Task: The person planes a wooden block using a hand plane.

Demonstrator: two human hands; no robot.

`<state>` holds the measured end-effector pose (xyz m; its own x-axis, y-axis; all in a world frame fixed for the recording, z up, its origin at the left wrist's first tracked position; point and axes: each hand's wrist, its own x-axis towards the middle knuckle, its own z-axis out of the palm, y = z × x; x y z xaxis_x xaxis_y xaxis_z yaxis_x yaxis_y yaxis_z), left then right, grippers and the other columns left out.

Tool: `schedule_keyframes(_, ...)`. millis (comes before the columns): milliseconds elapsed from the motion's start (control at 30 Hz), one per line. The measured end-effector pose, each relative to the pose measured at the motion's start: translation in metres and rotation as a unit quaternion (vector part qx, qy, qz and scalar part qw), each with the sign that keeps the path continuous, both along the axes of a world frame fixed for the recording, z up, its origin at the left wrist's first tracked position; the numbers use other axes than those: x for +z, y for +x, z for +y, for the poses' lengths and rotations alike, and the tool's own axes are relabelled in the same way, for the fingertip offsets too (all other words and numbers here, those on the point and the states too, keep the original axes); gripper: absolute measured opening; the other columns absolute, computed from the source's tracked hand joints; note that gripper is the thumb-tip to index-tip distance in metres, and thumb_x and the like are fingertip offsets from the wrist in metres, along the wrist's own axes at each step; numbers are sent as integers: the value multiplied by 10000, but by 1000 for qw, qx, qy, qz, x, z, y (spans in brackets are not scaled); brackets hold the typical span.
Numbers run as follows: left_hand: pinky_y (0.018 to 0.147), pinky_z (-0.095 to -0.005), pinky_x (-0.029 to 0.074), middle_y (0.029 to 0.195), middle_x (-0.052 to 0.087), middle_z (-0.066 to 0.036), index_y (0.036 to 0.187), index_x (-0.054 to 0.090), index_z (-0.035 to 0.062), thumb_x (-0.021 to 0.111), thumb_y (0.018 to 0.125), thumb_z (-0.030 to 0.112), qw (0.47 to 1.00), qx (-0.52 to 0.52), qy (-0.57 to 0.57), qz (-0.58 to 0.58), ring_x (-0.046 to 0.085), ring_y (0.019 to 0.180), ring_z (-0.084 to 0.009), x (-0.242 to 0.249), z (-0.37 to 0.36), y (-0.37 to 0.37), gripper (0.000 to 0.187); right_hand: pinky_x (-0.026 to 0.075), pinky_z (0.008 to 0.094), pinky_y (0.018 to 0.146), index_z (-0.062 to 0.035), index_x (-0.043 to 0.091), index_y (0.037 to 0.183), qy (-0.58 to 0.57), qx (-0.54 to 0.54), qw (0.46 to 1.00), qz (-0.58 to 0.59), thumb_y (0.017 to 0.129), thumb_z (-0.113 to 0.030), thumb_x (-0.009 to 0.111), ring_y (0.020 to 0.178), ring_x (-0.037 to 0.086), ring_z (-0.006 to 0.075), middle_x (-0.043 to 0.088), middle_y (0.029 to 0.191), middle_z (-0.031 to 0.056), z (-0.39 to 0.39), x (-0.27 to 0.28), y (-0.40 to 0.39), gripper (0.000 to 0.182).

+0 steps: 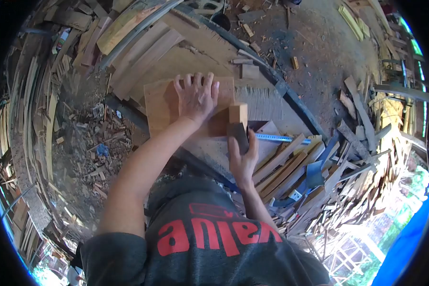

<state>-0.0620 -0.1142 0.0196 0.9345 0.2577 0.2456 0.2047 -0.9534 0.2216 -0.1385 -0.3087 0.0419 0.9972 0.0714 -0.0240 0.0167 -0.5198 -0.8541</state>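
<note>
My left hand (198, 97) lies on a flat wooden board (162, 107) with its fingers spread, pressing near the board's upper middle. Just past the board's right edge stands a squared wooden block (238, 114), pale at its far end and dark on the near part. My right hand (243, 164) grips that dark near part between thumb and fingers. Both the board and the block are on a worktable (214, 59) with a dusty top. A blue measuring strip (274, 138) with markings extends rightward from beside my right fingers.
Cut wood strips (283, 167) lie at the table's right end, near a blue metal piece (314, 174). Longer planks (145, 59) rest at the far left of the table. Wood scraps (100, 152) cover the ground to the left, and stacked offcuts (367, 190) line the right.
</note>
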Motion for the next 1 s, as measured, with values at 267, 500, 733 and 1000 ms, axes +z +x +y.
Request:
schedule_keyframes(267, 1021, -530, 311, 1084, 647, -91, 1185, 622, 134, 483, 1014, 345, 1000, -11, 20, 4, 524, 1087, -308, 5, -2, -4, 305, 492, 453, 898, 36, 578, 1244, 56, -23, 998, 6, 907, -288, 726, 1037, 621, 434, 631, 1126, 266, 43, -12, 111, 491)
schedule_keyframes(500, 1028, -533, 311, 1072, 643, -94, 1156, 641, 123, 493, 1007, 328, 1000, -9, 17, 4, 525, 1075, -309, 5, -3, -3, 294, 479, 461, 909, 43, 528, 1275, 2, -14, 1000, 3, 902, -247, 738, 1056, 607, 400, 601, 1125, 237, 11, -7, 23, 518)
schedule_keyframes(733, 1046, -555, 285, 1062, 643, -97, 1143, 657, 131, 530, 978, 321, 1000, -16, 14, -11, 521, 1084, -301, 2, -2, -3, 282, 498, 452, 865, 40, 579, 1214, 42, -1, 999, -28, 900, -292, 734, 1002, 629, 426, 632, 1071, 263, 40, -6, 102, 483)
schedule_keyframes(1000, 1043, -563, 289, 1073, 633, -97, 1149, 647, 131, 531, 976, 322, 1000, -13, 12, 13, 521, 1090, -292, 5, -1, -3, 284, 483, 480, 874, 33, 563, 1225, -35, -13, 993, -110, 903, -309, 731, 977, 598, 454, 615, 1068, 251, 39, -13, 77, 498)
